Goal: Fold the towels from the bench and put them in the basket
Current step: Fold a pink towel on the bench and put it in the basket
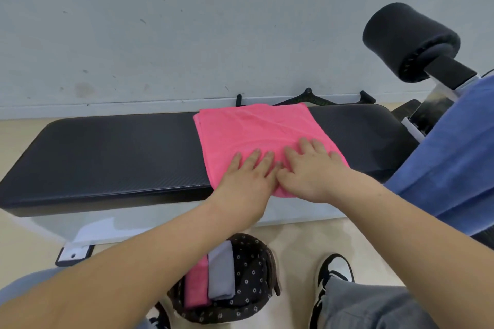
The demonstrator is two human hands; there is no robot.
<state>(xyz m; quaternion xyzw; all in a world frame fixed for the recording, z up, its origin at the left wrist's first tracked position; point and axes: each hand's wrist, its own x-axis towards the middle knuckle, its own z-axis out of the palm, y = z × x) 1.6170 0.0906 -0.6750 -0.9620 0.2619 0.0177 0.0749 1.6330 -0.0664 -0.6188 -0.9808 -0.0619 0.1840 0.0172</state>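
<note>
A pink towel (256,131) lies folded flat across the black padded bench (107,152), right of its middle. My left hand (247,179) and my right hand (312,168) rest palm down side by side on the towel's near edge, fingers spread, gripping nothing. On the floor below stands a dark flower-print basket (254,275) holding a folded pink towel (196,286) and a folded grey towel (222,272). A blue towel (449,168) hangs over the bench's right end.
A grey wall rises just behind the bench. A black foam roller pad (409,37) sticks up at the bench's right end. My shoe (334,272) and trouser leg stand right of the basket. A white bench foot (74,251) sits on the floor at left.
</note>
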